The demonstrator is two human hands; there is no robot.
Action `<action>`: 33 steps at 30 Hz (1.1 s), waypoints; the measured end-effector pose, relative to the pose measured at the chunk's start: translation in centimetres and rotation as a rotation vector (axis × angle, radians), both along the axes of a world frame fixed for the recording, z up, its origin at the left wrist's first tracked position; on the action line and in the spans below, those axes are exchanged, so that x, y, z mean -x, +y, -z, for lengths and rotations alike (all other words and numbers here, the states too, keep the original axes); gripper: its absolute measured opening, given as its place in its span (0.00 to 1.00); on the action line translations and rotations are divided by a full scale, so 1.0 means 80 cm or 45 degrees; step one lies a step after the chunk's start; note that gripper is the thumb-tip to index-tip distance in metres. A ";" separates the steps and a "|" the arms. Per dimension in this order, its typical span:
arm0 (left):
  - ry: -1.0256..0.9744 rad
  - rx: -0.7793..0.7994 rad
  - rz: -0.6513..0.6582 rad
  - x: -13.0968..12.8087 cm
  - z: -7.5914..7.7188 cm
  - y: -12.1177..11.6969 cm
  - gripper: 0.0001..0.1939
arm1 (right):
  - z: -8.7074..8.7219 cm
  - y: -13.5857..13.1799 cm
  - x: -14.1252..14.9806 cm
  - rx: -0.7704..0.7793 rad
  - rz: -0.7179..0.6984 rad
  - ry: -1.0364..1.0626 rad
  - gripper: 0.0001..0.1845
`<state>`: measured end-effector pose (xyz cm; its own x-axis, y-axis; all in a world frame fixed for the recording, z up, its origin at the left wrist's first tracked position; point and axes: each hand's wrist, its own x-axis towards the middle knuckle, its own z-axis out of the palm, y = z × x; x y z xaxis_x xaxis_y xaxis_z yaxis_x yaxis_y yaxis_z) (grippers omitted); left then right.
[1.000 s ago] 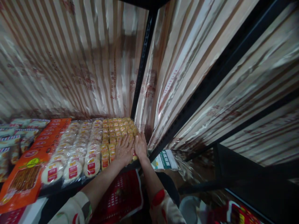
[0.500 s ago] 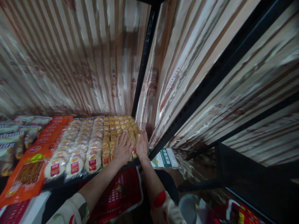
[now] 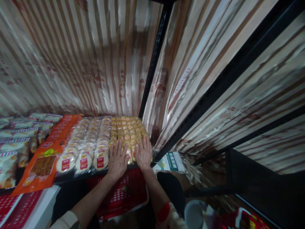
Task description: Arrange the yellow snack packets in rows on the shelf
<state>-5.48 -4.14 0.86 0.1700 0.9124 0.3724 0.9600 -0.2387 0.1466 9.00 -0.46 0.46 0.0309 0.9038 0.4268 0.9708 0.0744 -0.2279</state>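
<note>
Rows of small gold-wrapped snacks (image 3: 128, 128) fill the right end of a dark shelf (image 3: 71, 177). My left hand (image 3: 118, 160) lies flat on their front left part, fingers apart. On their front right part rests my right hand (image 3: 144, 152), fingers stretched forward and nothing gripped. Both palms cover some of the gold packs. Just left of my left hand are columns of round white cakes in clear wrap (image 3: 100, 158) with red labels.
Left of the cakes lie orange snack bags (image 3: 43, 165) and white-and-blue snack packs (image 3: 19, 146). A red basket (image 3: 128, 194) stands below the shelf. Black posts (image 3: 154, 60) and striped plastic sheeting (image 3: 107, 63) rise behind. A green-and-white package (image 3: 170, 162) lies right of the shelf.
My left hand has moved left and toward me over the gold packs, and the gap between my hands is wider. My right hand now lies flatter on the packs. The view has shifted slightly left.
</note>
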 end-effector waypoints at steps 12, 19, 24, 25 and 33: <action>-0.082 -0.137 0.016 0.004 0.010 0.000 0.25 | 0.013 0.001 -0.005 -0.218 -0.057 0.039 0.24; -0.077 -0.221 -0.007 0.019 0.019 -0.024 0.26 | 0.019 -0.038 -0.012 -0.318 -0.051 0.161 0.26; -0.062 -0.250 0.004 0.020 0.035 -0.040 0.26 | 0.031 -0.066 -0.003 -0.317 -0.054 0.201 0.27; -0.055 -0.248 0.008 0.019 0.038 -0.042 0.26 | 0.034 -0.071 -0.001 -0.306 -0.049 0.200 0.27; -0.023 -0.212 0.053 0.011 0.049 -0.050 0.26 | 0.052 -0.083 0.006 -0.238 0.004 0.269 0.27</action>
<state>-6.38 -8.12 -3.03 0.1979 0.8303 0.5209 0.9464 -0.3003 0.1191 8.51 -7.10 -3.70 0.1395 0.8098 0.5699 0.9034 0.1316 -0.4081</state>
